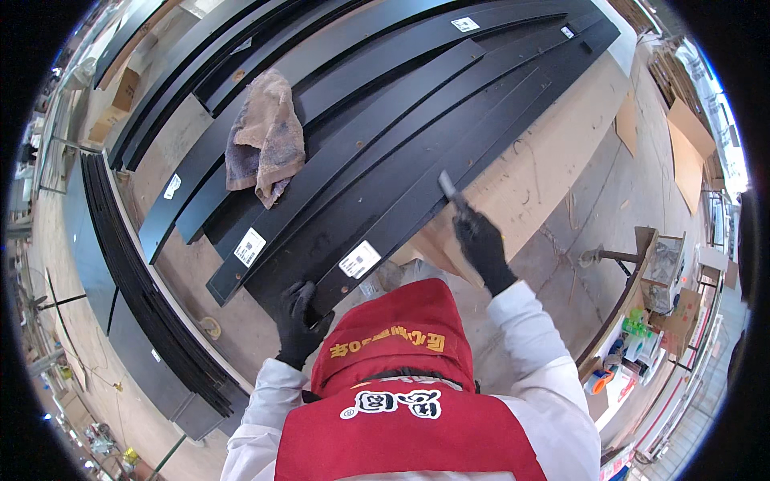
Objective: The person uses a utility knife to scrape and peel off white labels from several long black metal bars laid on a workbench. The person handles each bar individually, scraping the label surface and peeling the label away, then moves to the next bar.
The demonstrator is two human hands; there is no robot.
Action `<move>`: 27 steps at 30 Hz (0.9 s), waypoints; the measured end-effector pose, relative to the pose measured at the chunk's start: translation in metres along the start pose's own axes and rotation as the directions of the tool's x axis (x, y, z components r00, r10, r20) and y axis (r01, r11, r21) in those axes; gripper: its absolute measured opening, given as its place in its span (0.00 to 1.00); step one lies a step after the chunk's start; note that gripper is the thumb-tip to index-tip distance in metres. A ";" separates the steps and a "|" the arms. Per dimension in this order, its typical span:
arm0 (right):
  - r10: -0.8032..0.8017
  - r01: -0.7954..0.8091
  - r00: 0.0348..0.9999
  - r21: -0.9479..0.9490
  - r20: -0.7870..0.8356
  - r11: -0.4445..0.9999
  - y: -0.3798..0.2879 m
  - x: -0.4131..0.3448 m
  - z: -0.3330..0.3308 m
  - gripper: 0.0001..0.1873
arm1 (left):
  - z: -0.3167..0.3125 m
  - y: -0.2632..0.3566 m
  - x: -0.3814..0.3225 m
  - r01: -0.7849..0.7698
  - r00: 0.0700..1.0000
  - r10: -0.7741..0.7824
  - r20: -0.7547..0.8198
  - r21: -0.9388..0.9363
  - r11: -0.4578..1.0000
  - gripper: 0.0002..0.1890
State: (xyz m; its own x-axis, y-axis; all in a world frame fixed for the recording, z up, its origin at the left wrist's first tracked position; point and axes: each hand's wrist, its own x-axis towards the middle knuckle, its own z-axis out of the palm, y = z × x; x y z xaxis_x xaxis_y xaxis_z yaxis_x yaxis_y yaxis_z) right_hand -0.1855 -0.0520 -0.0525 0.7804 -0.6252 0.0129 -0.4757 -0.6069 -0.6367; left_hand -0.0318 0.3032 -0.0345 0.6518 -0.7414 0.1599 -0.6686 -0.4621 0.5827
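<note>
Several long black panels lie overlapped before me, with printed labels on some of them. My left hand (pixel 299 324), in a black glove, is at the near end of the closest black panel (pixel 397 207), its fingers over the end edge. In my black-gloved right hand (pixel 481 243) is a small flat-bladed tool (pixel 447 184), blurred; its tip is over the long right edge of that panel, and whether it touches cannot be told. A stained cloth (pixel 265 138) lies on the panels farther left.
A stack of thin dark strips (pixel 144 294) lies on the left beside more panels. Cardboard (pixel 541 162) is under the right side of the panels. At right stand a shelf box (pixel 662 270) and an orange tape dispenser (pixel 599 382). Cardboard sheets (pixel 689 153) lean farther back.
</note>
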 end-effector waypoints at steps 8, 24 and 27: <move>0.066 -0.070 0.994 -0.048 -0.088 0.996 0.042 0.069 -0.043 0.15 | -0.002 -0.011 -0.013 -0.025 1.000 0.025 -0.010 0.033 0.999 0.38; -0.521 0.473 0.816 0.227 0.252 0.851 -0.065 -0.032 0.040 0.13 | 0.000 -0.003 -0.017 0.137 0.959 -0.149 -0.243 -0.068 0.988 0.49; -0.484 0.392 0.751 0.287 0.449 0.874 -0.118 -0.066 0.063 0.17 | 0.001 -0.002 -0.020 0.229 0.942 -0.259 -0.215 -0.157 0.961 0.44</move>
State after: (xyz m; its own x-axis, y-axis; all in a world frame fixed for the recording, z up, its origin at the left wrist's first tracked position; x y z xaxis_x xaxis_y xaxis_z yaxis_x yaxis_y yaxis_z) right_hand -0.1549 0.0921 -0.0269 0.9986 0.0447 -0.0280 0.0068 -0.6351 -0.7724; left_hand -0.0437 0.3178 -0.0397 0.8641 -0.4736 0.1706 -0.4369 -0.5372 0.7215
